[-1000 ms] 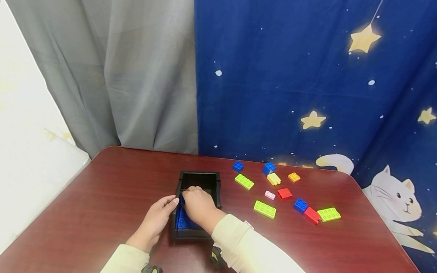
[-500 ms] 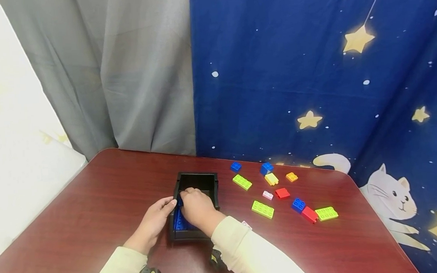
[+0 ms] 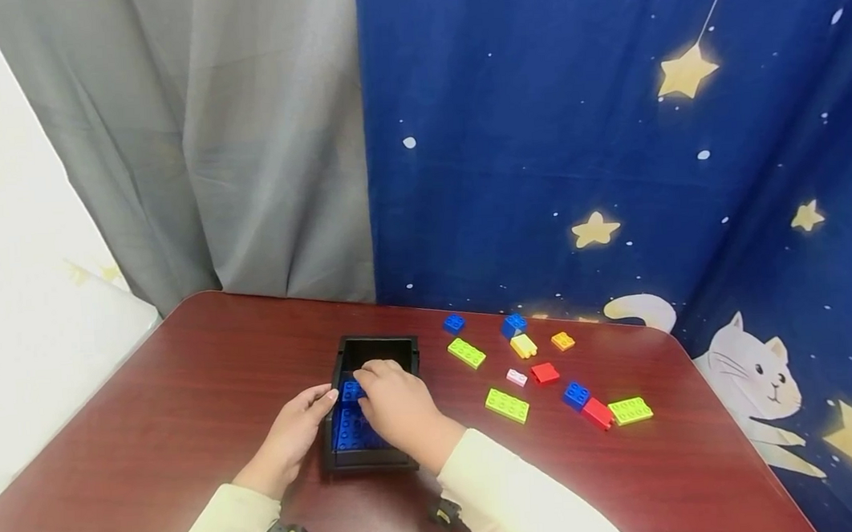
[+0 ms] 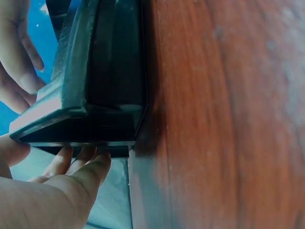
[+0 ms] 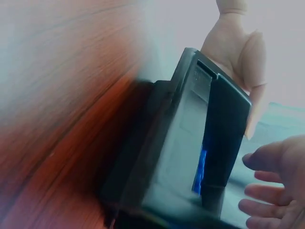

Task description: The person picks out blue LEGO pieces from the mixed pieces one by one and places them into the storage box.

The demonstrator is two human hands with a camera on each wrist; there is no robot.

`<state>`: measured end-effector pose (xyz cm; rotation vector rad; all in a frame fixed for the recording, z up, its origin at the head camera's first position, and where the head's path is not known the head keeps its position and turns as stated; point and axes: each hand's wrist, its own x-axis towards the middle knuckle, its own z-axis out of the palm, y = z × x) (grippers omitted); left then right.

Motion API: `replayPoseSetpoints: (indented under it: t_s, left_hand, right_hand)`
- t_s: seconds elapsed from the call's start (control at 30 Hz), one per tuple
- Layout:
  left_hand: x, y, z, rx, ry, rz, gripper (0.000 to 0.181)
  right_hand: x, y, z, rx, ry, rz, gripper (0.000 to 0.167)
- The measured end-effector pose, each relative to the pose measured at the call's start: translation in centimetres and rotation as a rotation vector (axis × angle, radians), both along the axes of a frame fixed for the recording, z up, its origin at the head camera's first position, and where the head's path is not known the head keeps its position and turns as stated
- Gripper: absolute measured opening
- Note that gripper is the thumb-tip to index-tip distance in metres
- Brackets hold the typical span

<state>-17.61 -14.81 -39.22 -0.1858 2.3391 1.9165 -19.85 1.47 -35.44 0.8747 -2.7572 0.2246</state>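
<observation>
The left hand (image 3: 289,435) grips the left side of a black box (image 3: 371,459), thumb at the rim. In the left wrist view, the fingers of that hand (image 4: 71,183) lie against the outer wall of the box (image 4: 114,62). Over the box opening is the right hand (image 3: 402,408); seen from the right wrist, its fingers (image 5: 259,193) are loosely bent and apart, holding nothing visible. Inside the box, a blue brick (image 3: 351,390) shows beside the right fingertips, with a blue studded surface (image 3: 350,437) nearer the front. The right hand hides part of the interior.
Loose bricks lie right of the box on the dark red table (image 3: 188,415): lime green (image 3: 507,405), red (image 3: 545,373), yellow (image 3: 523,346), orange (image 3: 563,340), pink (image 3: 516,377) and blue (image 3: 576,395). Grey and blue curtains hang behind the table.
The right hand has lifted a little and shifted right across the box, its fingers loosening, and the blue brick inside shows more. The left hand keeps its grip. The head view has shifted slightly.
</observation>
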Motion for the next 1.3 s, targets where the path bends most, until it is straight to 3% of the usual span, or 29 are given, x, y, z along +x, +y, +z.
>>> replayPoseSetpoints:
  t_s: [0.4,0.57,0.83,1.3]
  left_hand:
    - [0.0,0.1,0.2,0.0,-0.002,0.006,0.046]
    - [-0.1,0.0,0.3,-0.008,-0.014,-0.001,0.047]
    - [-0.2,0.0,0.4,-0.028,-0.031,-0.006,0.049]
    - [-0.1,-0.1,0.3,-0.038,-0.04,-0.011,0.051]
  right_hand:
    - [0.3,3.9,-0.3,-0.191,0.213,0.11,0.034]
    - [0.0,5.4,-0.5,-0.28,0.243,0.131,0.036]
    - [-0.8,7.5,-1.1,-0.342,0.26,0.092,0.039]
    - [-2.6,11.2,-1.9,-0.29,0.252,-0.046,0.043]
